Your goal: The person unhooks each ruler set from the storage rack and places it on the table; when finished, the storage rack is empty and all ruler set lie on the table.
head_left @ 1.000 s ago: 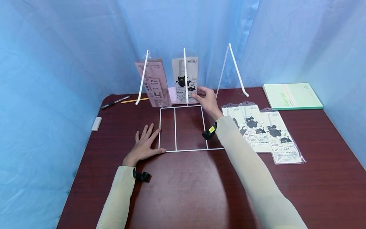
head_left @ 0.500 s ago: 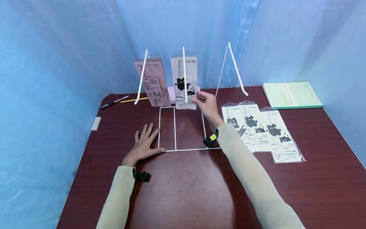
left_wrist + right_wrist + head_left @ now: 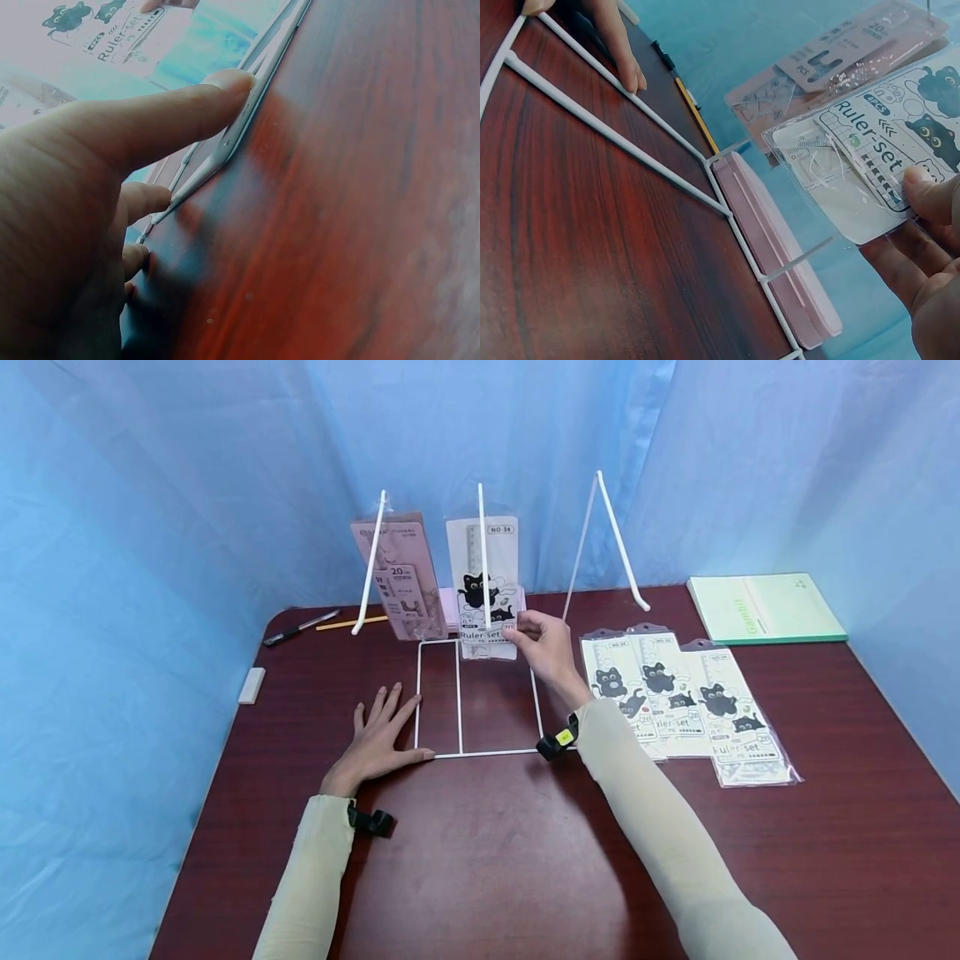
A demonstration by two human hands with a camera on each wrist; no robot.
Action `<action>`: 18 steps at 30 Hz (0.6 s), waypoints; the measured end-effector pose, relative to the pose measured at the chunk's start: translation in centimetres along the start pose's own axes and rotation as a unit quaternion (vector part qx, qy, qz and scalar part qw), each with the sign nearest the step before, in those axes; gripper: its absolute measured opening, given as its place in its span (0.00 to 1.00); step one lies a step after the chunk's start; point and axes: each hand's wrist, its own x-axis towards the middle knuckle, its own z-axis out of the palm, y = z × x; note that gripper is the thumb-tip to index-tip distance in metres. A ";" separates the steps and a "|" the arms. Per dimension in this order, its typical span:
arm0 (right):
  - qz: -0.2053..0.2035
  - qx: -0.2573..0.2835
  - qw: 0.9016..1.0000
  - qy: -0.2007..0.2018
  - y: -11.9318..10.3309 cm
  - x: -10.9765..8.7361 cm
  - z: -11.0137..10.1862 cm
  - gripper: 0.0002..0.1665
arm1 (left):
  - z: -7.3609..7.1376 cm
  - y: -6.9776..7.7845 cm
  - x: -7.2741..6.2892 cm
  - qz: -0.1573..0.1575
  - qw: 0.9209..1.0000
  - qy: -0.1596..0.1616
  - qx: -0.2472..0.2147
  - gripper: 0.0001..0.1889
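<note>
The ruler set point(image 3: 501, 585) is upright at the middle prong point(image 3: 484, 560) of the rack point(image 3: 459, 693), long axis vertical, its "NO-34" end up, print facing the person; the right hand point(image 3: 550, 652) pinches its lower right edge; the left hand point(image 3: 377, 745), fingers spread wide, touches the rack's near left corner.

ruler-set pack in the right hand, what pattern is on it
The ruler-set pack has black cartoon cats on white; the head view shows it best.
</note>
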 end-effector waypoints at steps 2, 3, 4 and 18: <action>-0.002 0.001 1.000 0.001 -0.1 -0.2 0.0 0.15 | 0.0 0.0 0.0 0.000 1.000 0.000 -0.001 0.52; -0.002 0.004 1.000 0.001 -0.1 -0.3 0.0 0.15 | 0.0 0.1 0.0 0.000 1.000 0.000 -0.001 0.52; -0.003 0.004 1.000 0.001 -0.1 -0.4 -0.1 0.15 | 0.0 0.1 0.0 0.000 1.000 0.000 -0.002 0.52; -0.021 -0.005 1.000 0.001 -0.2 -1.9 -0.6 0.10 | 0.0 0.0 0.1 0.000 1.000 0.001 -0.003 0.52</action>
